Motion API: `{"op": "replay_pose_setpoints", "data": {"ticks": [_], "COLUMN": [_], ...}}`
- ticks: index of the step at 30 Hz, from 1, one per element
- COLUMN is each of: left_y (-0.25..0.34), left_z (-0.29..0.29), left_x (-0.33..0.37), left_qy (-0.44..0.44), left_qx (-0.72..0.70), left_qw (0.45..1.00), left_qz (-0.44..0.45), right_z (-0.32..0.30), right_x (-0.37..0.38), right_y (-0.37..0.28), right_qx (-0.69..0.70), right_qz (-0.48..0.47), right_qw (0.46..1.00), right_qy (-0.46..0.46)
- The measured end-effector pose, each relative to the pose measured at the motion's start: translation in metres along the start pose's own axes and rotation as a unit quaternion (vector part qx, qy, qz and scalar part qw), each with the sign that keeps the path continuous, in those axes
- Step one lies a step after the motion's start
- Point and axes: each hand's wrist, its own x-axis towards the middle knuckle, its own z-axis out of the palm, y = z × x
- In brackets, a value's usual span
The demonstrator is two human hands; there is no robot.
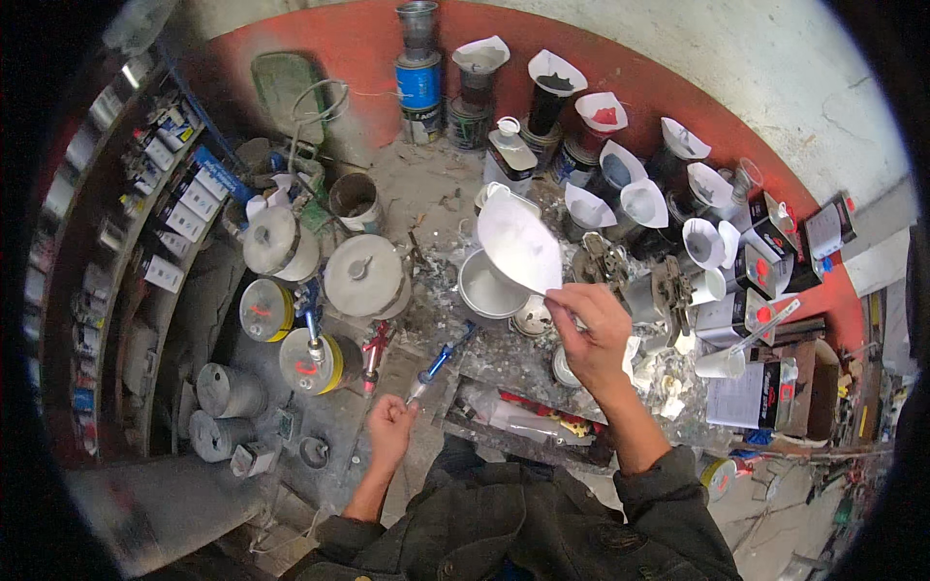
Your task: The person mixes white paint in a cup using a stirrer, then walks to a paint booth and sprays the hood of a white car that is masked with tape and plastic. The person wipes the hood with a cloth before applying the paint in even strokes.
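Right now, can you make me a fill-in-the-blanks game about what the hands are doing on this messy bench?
1. The right hand holds a white paper ____ by its edge.
2. Below it sits a round white ____.
3. The left hand is at the tip of a tool with a ____ handle.
4. The wall behind the cans is painted ____.

Missing words: cone; bowl; blue; red

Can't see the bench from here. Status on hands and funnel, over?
Right hand pinches white paper funnel by its rim, above the white pot. Left hand closed at blue-handled tool. Cans crowd around.
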Motion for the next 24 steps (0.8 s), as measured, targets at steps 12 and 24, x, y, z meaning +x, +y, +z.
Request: {"op": "replay_pose_setpoints", "data": {"ticks": [12,24], "left_y": [-0.008,-0.022], "left_z": [0.049,0.1], "left_x": [0.003,-0.002], "left_qy": [-0.074,-0.177], "left_qx": [0.047,0.041], "left_qw": [0.991,0.979], "left_qz": [0.104,0.088], "right_z": [0.005,-0.233], "right_x": [-0.038,-0.164], "right_y": [0.013,0.085], "right_qx": [0.094,0.017], "right_qz": [0.07,0.394], "right_qw": [0.993,0.898], "right_qy": [-0.014,0.194]}}
